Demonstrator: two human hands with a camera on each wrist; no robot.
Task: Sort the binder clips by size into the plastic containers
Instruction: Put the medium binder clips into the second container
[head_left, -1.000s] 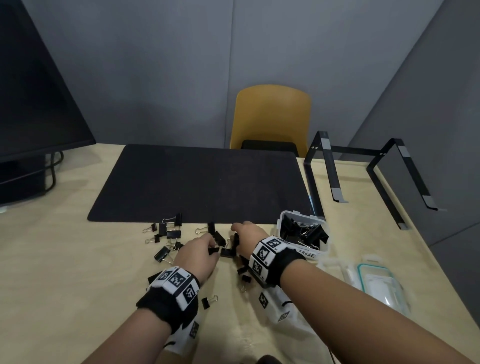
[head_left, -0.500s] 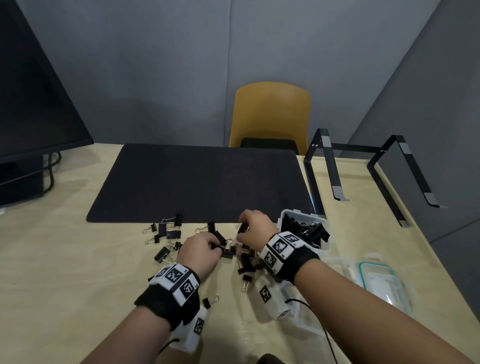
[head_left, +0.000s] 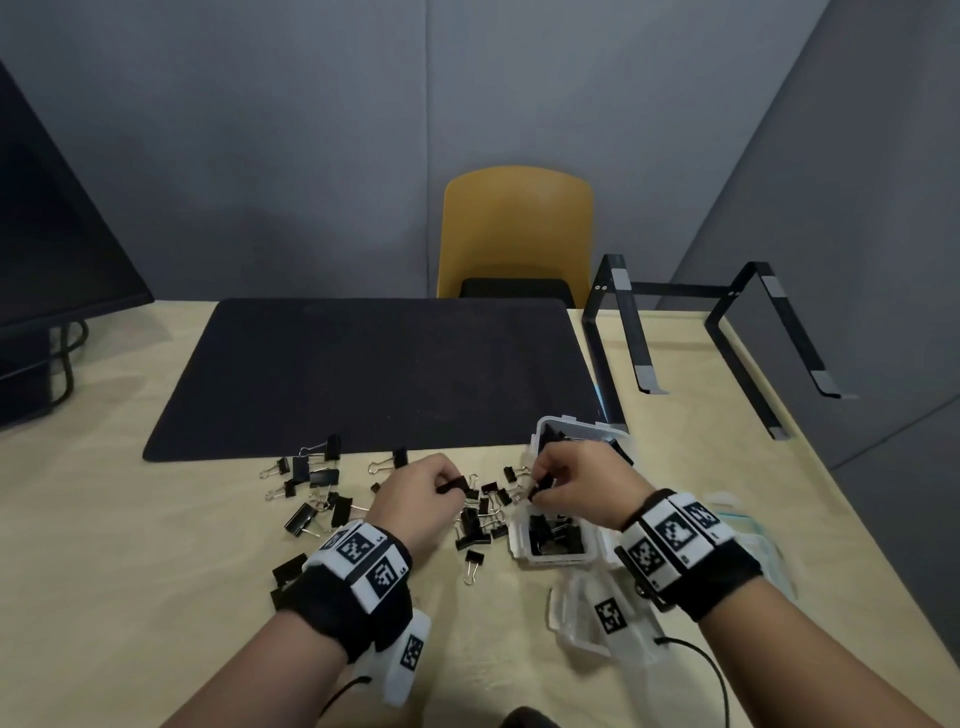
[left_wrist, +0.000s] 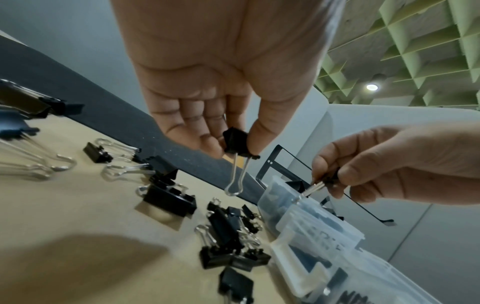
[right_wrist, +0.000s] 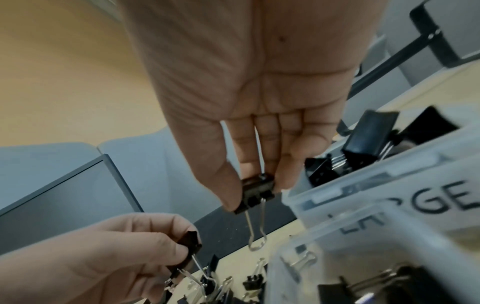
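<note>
Black binder clips (head_left: 475, 522) of mixed sizes lie scattered on the wooden table near the mat's front edge. My left hand (head_left: 421, 493) pinches a black binder clip (left_wrist: 237, 143) between thumb and fingers, its wire handles hanging down. My right hand (head_left: 576, 486) pinches another black clip (right_wrist: 257, 192) just above the near clear container (head_left: 553, 540), which holds several clips. Behind it stands the clear container marked LARGE (head_left: 545, 431) with bigger clips (right_wrist: 369, 135) inside.
A black desk mat (head_left: 374, 374) covers the table's middle. A black laptop stand (head_left: 706, 332) is at the back right, a monitor (head_left: 47, 249) at the left, a yellow chair (head_left: 517, 234) behind the table. Container lids (head_left: 748, 525) lie at the right.
Both hands lifted from the pile, each with a clip. The right hand moved right, toward the containers. The near container now shows beside the pile.
</note>
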